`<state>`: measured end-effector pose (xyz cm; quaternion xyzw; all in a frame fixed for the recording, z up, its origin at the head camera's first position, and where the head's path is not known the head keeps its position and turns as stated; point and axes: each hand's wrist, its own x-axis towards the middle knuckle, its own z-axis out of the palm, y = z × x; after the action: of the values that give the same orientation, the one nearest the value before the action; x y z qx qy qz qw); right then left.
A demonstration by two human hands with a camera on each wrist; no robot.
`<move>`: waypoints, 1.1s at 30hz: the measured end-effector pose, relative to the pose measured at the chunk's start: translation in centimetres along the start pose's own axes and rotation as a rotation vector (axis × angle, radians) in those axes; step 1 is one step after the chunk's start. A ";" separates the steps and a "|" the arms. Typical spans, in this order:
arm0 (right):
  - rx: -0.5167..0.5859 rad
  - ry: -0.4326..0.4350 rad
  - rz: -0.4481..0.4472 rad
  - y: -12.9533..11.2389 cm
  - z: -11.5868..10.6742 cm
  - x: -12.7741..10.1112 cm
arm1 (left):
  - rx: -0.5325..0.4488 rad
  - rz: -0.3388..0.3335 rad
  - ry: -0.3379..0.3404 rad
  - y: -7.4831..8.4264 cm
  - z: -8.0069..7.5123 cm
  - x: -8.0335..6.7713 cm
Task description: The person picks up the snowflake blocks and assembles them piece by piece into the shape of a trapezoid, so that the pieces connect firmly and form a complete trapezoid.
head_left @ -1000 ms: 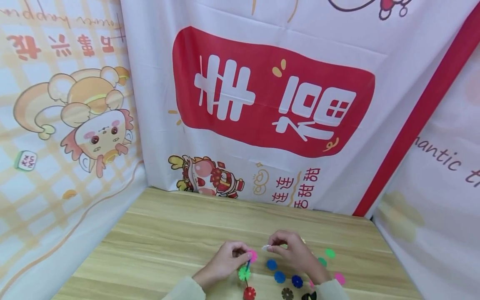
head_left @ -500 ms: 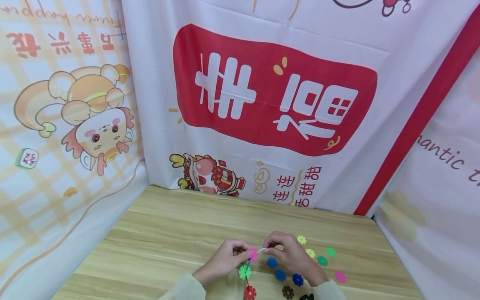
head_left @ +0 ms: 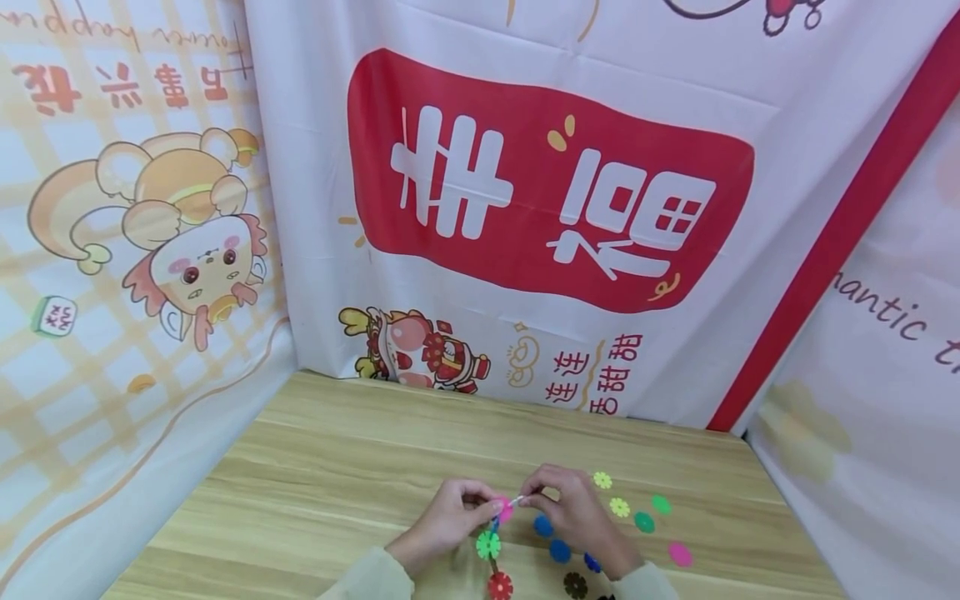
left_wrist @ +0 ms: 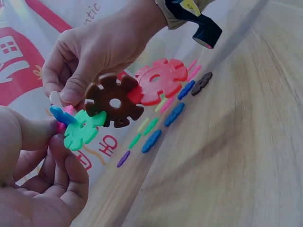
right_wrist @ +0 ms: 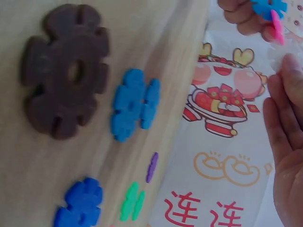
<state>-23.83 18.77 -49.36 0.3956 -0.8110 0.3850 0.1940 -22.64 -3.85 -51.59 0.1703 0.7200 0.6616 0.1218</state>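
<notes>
My view from the head camera cuts my forearms off at the bottom edge, and my right hand (head_left: 572, 515) hides part of the loose discs behind it. The white piece (head_left: 519, 500) pinched at its fingertips is tiny and blurred there, and in the left wrist view only a pale nub (left_wrist: 55, 98) shows past the thumb, so I cannot tell its shape. My left hand (head_left: 450, 525) pinches the top of a snowflake-disc chain (head_left: 491, 546) with thumb and curled fingers. In the chain I count a pink disc (head_left: 504, 509) on top, a blue one (left_wrist: 60, 115) mostly hidden edge-on, a green one (head_left: 488, 545), a brown one (left_wrist: 113, 100) that I see only from the left wrist, and a red one (head_left: 499, 586) at the bottom. The chain's long axis runs from my fingers down toward me, with the pink end pointing at the white piece, just about touching it; I cannot tell if they are slotted together. Loose on the wooden table (head_left: 330, 467) I count two yellow-green discs (head_left: 602, 480), two green (head_left: 661, 504), one magenta (head_left: 680, 554), three blue (head_left: 558, 551) with one half covered, one brown (head_left: 575, 585), and a dark one cut by the frame edge. The right wrist view adds a purple sliver (right_wrist: 151, 167) seen edge-on
</notes>
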 end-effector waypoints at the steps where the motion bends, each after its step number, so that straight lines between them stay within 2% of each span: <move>1: -0.011 0.012 -0.001 0.0 0.1 0.0 | -0.010 -0.008 0.008 0.0 0.0 0.0; 6: -0.051 0.041 -0.038 -0.1 0.5 -0.3 | -0.023 0.001 0.038 0.0 0.4 -0.3; 11: -0.110 0.029 -0.124 -1.0 0.1 -0.1 | -0.031 0.014 0.046 0.1 0.6 -0.4; 14: -0.117 -0.022 -0.128 -1.4 -0.6 0.2 | -0.035 0.009 -0.012 0.3 0.4 -0.3; 19: -0.021 -0.169 -0.027 -1.4 -2.1 0.6 | -0.026 -0.007 -0.150 0.7 0.0 -0.2; 23: 0.027 -0.255 -0.041 -1.2 -2.6 0.9 | 0.002 0.025 -0.227 0.8 0.1 0.3; 26: 0.015 -0.302 -0.082 -1.3 -2.8 1.2 | 0.010 0.058 -0.254 0.5 0.4 0.7; 30: -0.013 -0.353 -0.065 -1.5 -3.0 1.5 | 0.006 0.072 -0.243 0.2 0.9 0.9; 33: -0.052 -0.367 -0.030 -1.1 -3.5 1.6 | -0.002 0.053 -0.226 0.2 1.0 0.7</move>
<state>-23.90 20.26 -45.70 0.4662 -0.8364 0.2822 0.0585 -22.89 -2.60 -51.47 0.2627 0.6964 0.6419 0.1846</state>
